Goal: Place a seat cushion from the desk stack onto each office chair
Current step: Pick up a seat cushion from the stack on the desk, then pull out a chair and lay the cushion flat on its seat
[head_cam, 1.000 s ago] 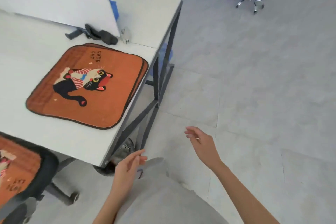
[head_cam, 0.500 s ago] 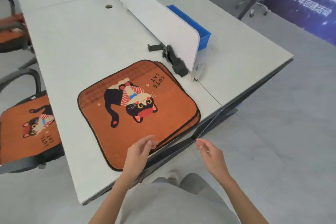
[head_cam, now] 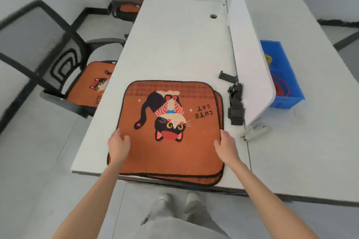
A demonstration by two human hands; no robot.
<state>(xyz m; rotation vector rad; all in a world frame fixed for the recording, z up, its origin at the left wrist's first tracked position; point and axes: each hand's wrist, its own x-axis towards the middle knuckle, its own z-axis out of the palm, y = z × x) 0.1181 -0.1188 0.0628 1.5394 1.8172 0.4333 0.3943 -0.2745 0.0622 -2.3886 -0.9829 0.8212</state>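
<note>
The top cushion (head_cam: 171,153) of the desk (head_cam: 174,35) stack is gripped at its left edge by the left hand (head_cam: 118,144); its right edge is gripped by the right hand (head_cam: 226,146); fingers are curled on both.

The top cushion (head_cam: 171,128) on the desk (head_cam: 174,44) bears "CUTE CAT" in black capitals, set in 2 lines beside a cartoon cat and upside down from this view. The cushion on the near chair (head_cam: 91,85) shows "CUTE" along its edge by the desk; the rest of its wording is hidden. No other text is readable.
</note>
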